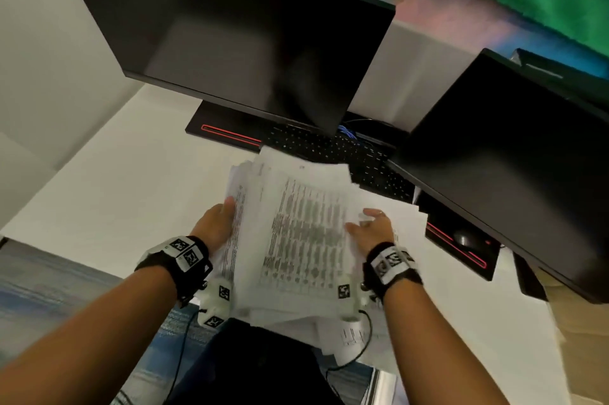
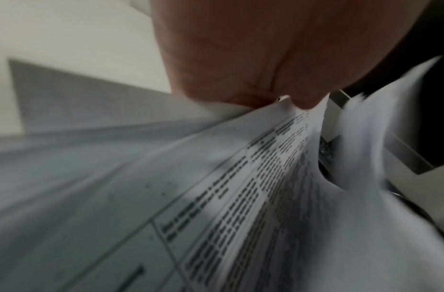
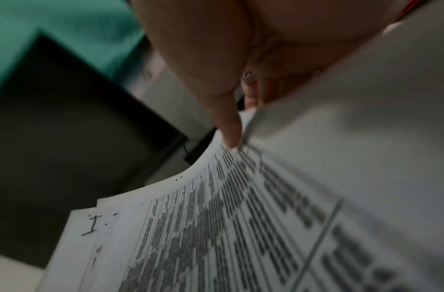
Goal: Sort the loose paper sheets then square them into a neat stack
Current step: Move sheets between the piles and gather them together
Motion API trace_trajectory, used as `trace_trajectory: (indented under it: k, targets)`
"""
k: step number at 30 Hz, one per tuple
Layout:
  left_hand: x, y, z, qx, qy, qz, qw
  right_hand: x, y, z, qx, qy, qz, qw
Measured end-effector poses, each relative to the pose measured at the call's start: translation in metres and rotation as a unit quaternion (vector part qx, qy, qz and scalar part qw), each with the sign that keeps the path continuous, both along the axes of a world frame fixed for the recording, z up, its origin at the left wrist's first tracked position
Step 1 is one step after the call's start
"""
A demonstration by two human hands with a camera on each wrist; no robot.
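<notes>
Biggest risk here, I'd say: the bundle of paper sheets [image 1: 296, 233] is held up off the white desk [image 1: 108, 193], in front of the keyboard [image 1: 329, 151], and it's only gripped at its two side edges. The sheets are fanned and skewed, so the loose ones in the middle could slide out toward the keyboard or drop off the near edge of the desk. A few already hang lower on the near side. Squeezing harder from both sides would probably just bow the bundle and crease the top page, and tapping it down while it's this skewed would likely fold corners over.

The left hand [image 1: 216, 223] grips the left edge of the bundle: the wrist view shows the thumb [image 2: 303, 96] pressing down onto the top sheet, and the other fingers are hidden under the paper, so I can't tell how they lie. The right hand [image 1: 370, 228] is on the right edge, with one finger [image 3: 231, 130] stretched out and pressing into the sheets right where a page is curling up. The rest look tucked behind the paper, mostly hidden.

The paper itself is white office sheets, the top one a dense printed table, with corners sticking out at different angles on the far side near the keyboard. More white sheets lie flat on the desk to the right of the bundle, under the right hand. Nothing's squared yet, in my opinion.
</notes>
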State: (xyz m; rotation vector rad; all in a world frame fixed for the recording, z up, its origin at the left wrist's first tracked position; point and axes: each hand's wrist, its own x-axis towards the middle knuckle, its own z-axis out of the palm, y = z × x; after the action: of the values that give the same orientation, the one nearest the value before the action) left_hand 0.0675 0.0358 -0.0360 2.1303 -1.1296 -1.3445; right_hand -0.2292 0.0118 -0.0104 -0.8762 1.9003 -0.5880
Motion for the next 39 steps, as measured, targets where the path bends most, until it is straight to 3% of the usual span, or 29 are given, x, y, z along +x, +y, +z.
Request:
trace_trajectory:
  k: [3,6,8,11,15,23,26,30,39]
  targets:
    - [0.001,-0.002,-0.006,0.018,0.041,0.023,0.999,0.034,0.008,-0.027,0.046,0.077,0.097,0.991]
    - [0.000,0.000,-0.014,-0.002,-0.054,-0.043,0.998,0.050,0.020,-0.036,0.016,0.082,0.172,0.981]
    - [-0.002,0.002,-0.016,-0.020,-0.108,-0.059,0.992,0.027,0.025,-0.034,0.033,0.154,0.135,0.978]
    - [0.002,0.000,-0.018,-0.028,-0.115,-0.060,0.991,-0.035,0.041,-0.034,0.125,0.295,0.031,0.947]
    - [0.003,-0.003,-0.019,-0.030,-0.119,-0.080,0.989,-0.071,0.058,-0.043,0.150,0.317,0.009,0.937]
    - [0.009,-0.009,-0.017,-0.036,-0.113,-0.075,0.990,-0.065,0.059,-0.035,0.106,0.335,0.019,0.936]
    - [0.007,-0.008,-0.015,-0.037,-0.109,-0.072,0.991,-0.062,0.055,-0.036,0.115,0.295,0.023,0.948]
    - [0.007,-0.009,-0.014,-0.034,-0.105,-0.069,0.991,-0.063,0.046,-0.034,0.087,0.199,-0.044,0.975]
    - [0.010,-0.011,-0.016,-0.028,-0.092,-0.064,0.993,-0.071,0.043,-0.021,0.085,0.018,-0.106,0.991]
